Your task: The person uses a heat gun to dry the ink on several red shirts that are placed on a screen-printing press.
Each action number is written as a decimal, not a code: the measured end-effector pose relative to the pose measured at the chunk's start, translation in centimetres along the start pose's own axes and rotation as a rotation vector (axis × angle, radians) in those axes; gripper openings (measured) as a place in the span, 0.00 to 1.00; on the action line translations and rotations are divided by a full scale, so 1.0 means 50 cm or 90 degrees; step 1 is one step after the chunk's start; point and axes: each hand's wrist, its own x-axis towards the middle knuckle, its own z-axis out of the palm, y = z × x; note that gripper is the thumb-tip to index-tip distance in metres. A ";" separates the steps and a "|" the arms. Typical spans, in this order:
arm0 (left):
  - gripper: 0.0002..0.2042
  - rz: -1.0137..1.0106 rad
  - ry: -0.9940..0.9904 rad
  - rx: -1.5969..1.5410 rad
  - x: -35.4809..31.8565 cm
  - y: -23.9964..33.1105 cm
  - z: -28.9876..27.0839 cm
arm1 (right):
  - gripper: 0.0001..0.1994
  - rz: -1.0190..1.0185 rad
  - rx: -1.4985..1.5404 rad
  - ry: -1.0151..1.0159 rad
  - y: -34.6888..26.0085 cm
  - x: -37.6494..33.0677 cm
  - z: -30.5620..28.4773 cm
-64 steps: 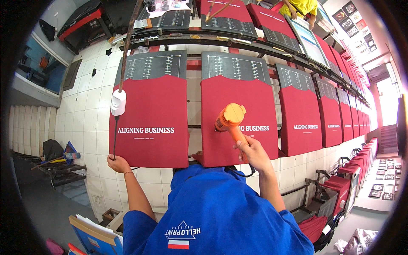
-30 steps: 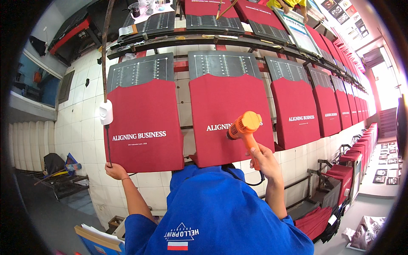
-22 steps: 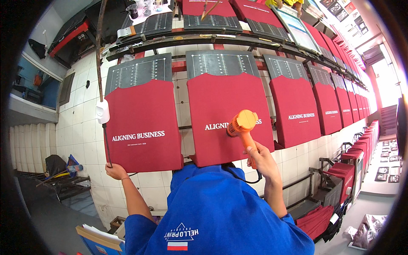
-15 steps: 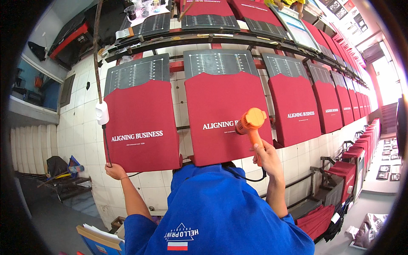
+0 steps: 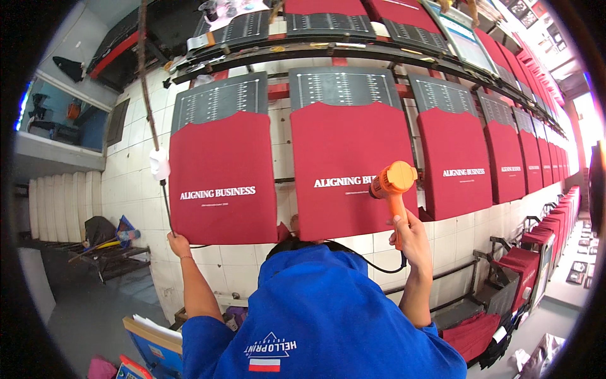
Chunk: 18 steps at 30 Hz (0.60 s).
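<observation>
My right hand (image 5: 411,237) is closed around the handle of an orange heat gun (image 5: 400,178). Its dark nozzle points left, over the white print on a dark red shirt (image 5: 353,148). That shirt is stretched on a grey board (image 5: 344,87) with white ruled marks. At the lower left corner of the neighbouring red shirt (image 5: 221,155), my left hand (image 5: 179,245) pinches a thin black cable (image 5: 166,205). The cable runs up to a white plug connector (image 5: 159,164) hanging from a brown cord (image 5: 145,82). A black cord also leads from the heat gun's handle, passing behind the blue garment.
More red shirts on boards (image 5: 457,161) continue in a row to the right. Behind them runs a dark metal rail (image 5: 303,47) with a second row of boards beyond. A framed screen (image 5: 464,41) leans at the back right, near another person's hand. White tiles (image 5: 136,202) cover the floor.
The whole view has shifted, so the boards appear farther right and slightly higher. The heat gun has moved a little right over the print, uncovering more lettering. Both hands keep their holds.
</observation>
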 end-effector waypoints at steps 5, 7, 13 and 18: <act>0.17 -0.038 -0.089 0.105 0.023 0.037 -0.040 | 0.20 0.004 -0.013 -0.100 -0.019 0.005 0.107; 0.17 0.013 -0.113 0.111 0.041 0.032 -0.046 | 0.23 0.016 0.067 -0.167 -0.039 0.006 0.176; 0.17 0.136 -0.159 -0.017 0.120 0.046 -0.003 | 0.24 0.082 0.302 -0.311 -0.050 0.001 0.438; 0.14 0.241 -0.249 -0.136 0.161 0.075 -0.021 | 0.17 0.061 0.215 -0.178 -0.076 -0.023 0.628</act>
